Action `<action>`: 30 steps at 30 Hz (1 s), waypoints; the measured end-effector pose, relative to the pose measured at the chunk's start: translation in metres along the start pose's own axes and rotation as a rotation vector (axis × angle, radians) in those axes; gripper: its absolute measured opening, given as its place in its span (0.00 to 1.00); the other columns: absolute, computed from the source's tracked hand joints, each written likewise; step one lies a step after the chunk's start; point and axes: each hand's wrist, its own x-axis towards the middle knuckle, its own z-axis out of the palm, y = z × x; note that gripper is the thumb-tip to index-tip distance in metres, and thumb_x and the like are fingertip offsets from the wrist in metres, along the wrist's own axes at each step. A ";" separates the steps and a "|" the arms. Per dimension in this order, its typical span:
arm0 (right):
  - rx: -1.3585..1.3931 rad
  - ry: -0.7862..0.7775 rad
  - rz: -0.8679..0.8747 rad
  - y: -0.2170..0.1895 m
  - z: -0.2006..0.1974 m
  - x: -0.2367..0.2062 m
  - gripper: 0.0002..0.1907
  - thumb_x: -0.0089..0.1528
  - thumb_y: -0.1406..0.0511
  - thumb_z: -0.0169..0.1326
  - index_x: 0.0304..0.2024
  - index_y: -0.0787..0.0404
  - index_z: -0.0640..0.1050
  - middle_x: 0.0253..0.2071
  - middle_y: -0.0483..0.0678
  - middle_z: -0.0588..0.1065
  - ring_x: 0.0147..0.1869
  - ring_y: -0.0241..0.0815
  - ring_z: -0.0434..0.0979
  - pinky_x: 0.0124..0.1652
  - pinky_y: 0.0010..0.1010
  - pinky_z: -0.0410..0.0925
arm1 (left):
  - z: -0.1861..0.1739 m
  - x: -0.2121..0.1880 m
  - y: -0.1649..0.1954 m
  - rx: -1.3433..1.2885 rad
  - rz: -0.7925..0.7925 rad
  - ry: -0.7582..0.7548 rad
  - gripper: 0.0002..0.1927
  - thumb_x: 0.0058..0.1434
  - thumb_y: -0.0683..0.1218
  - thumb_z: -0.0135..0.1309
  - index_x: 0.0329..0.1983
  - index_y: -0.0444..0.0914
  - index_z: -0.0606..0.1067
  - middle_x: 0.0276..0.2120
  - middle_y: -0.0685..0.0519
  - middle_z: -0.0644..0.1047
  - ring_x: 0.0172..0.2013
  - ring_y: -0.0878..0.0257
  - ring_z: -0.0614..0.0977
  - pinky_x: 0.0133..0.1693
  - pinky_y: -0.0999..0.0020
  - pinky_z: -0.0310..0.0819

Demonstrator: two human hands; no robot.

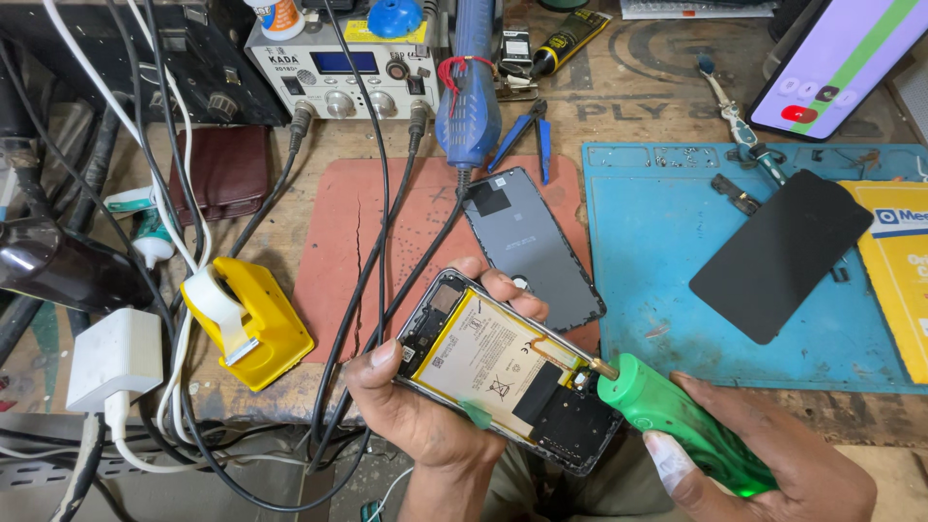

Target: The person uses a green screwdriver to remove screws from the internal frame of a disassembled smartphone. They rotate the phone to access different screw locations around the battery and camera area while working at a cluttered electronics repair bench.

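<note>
two hands (425, 406), phone (507, 372), screwdriver (677, 416)

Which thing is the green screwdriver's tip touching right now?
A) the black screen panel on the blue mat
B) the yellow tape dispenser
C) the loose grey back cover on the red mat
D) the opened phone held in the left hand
D: the green screwdriver, gripped in the right hand, has its tip on the opened phone that the left hand holds.

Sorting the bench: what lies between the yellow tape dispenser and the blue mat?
In the head view: a red mat, black cables and a grey phone back cover.
</note>
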 end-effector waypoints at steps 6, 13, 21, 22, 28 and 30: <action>0.026 -0.079 -0.002 0.019 -0.010 0.000 0.33 0.51 0.61 0.70 0.57 0.69 0.79 0.48 0.60 0.83 0.55 0.50 0.86 0.55 0.39 0.73 | 0.001 0.000 0.000 0.011 -0.011 0.017 0.43 0.58 0.64 0.46 0.65 0.27 0.65 0.51 0.37 0.72 0.54 0.40 0.75 0.55 0.47 0.72; 0.029 -0.099 -0.026 0.024 -0.012 -0.003 0.34 0.50 0.60 0.70 0.57 0.69 0.79 0.48 0.59 0.83 0.54 0.49 0.86 0.55 0.38 0.73 | 0.000 0.000 0.000 0.019 0.002 0.010 0.43 0.59 0.64 0.46 0.66 0.27 0.66 0.51 0.37 0.73 0.53 0.40 0.75 0.54 0.46 0.72; 0.002 -0.021 0.038 0.023 -0.007 -0.010 0.32 0.51 0.60 0.70 0.56 0.67 0.80 0.47 0.58 0.83 0.53 0.47 0.87 0.54 0.37 0.75 | 0.001 -0.001 0.000 0.032 0.006 0.037 0.42 0.57 0.64 0.47 0.63 0.28 0.66 0.50 0.38 0.73 0.54 0.42 0.74 0.58 0.48 0.71; -0.014 -0.013 0.063 0.024 -0.007 -0.010 0.32 0.51 0.60 0.71 0.56 0.66 0.81 0.46 0.57 0.84 0.52 0.47 0.87 0.53 0.36 0.76 | 0.001 -0.001 0.000 0.046 0.011 0.040 0.42 0.56 0.64 0.47 0.63 0.28 0.66 0.50 0.38 0.73 0.54 0.42 0.74 0.59 0.48 0.71; -0.003 -0.053 0.056 0.026 -0.013 -0.006 0.30 0.52 0.62 0.69 0.56 0.67 0.81 0.46 0.57 0.84 0.51 0.46 0.88 0.53 0.36 0.75 | -0.003 -0.003 0.003 0.103 -0.013 0.049 0.45 0.58 0.65 0.44 0.67 0.26 0.65 0.56 0.32 0.73 0.57 0.37 0.76 0.58 0.42 0.71; -0.016 -0.020 -0.046 0.023 -0.014 -0.002 0.29 0.53 0.61 0.68 0.55 0.67 0.80 0.47 0.58 0.83 0.52 0.46 0.86 0.54 0.35 0.74 | -0.005 -0.002 0.005 0.081 -0.055 0.051 0.44 0.59 0.65 0.43 0.67 0.27 0.65 0.58 0.31 0.73 0.58 0.35 0.76 0.59 0.40 0.71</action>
